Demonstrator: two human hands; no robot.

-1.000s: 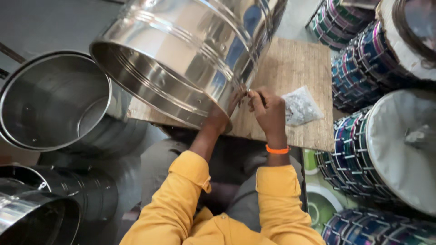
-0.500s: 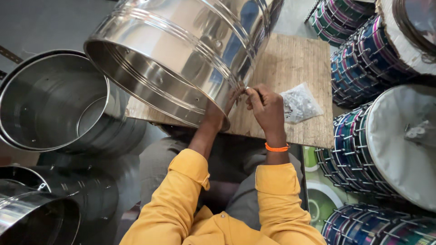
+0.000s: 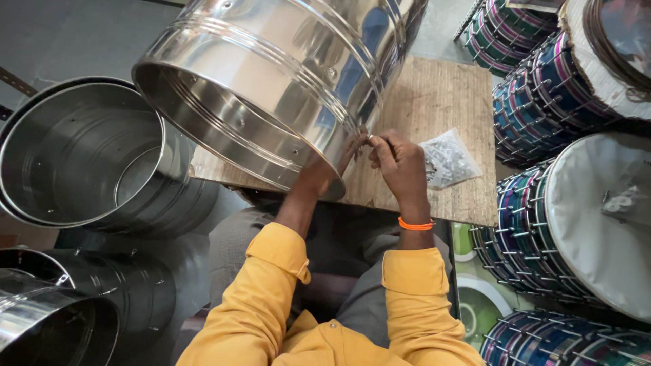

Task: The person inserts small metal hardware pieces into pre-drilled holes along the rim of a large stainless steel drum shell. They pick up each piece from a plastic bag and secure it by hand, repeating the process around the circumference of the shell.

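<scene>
A large shiny steel drum shell (image 3: 271,74) lies tilted on its side on a wooden board (image 3: 441,102). My left hand (image 3: 325,173) reaches under its near rim and holds the shell; most of that hand is hidden behind the metal. My right hand (image 3: 400,166) is at the rim's outer wall, its fingertips pinched on a small metal fitting pressed against the shell. A clear plastic bag of small metal parts (image 3: 447,159) lies on the board just right of my right hand. I wear yellow sleeves and an orange wristband.
Several empty steel shells (image 3: 74,163) stand and lie at the left and lower left. Finished drums with coloured shells, metal rods and white skins (image 3: 583,224) are stacked along the right. A green and white patterned floor shows at the lower right.
The steel shell has rolled slightly. My right hand has stayed at the rim with the small fitting and my left hand remains under the shell.
</scene>
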